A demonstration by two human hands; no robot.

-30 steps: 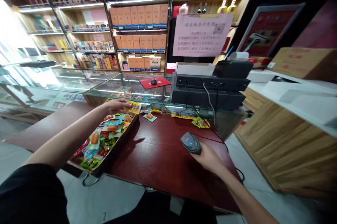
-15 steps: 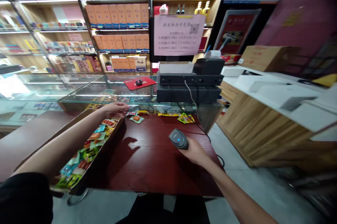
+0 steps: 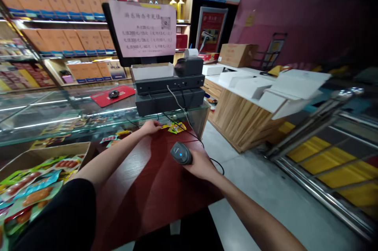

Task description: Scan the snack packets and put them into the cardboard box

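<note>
The right hand (image 3: 201, 164) has its fingers wrapped round the barcode scanner (image 3: 181, 154), above the tabletop (image 3: 141, 188). The left hand's (image 3: 150, 127) bent fingertips meet a yellow packet (image 3: 164, 126); whether they pinch it, I cannot tell. Yellow-green packets (image 3: 177, 127) lie just right of those fingertips.
</note>
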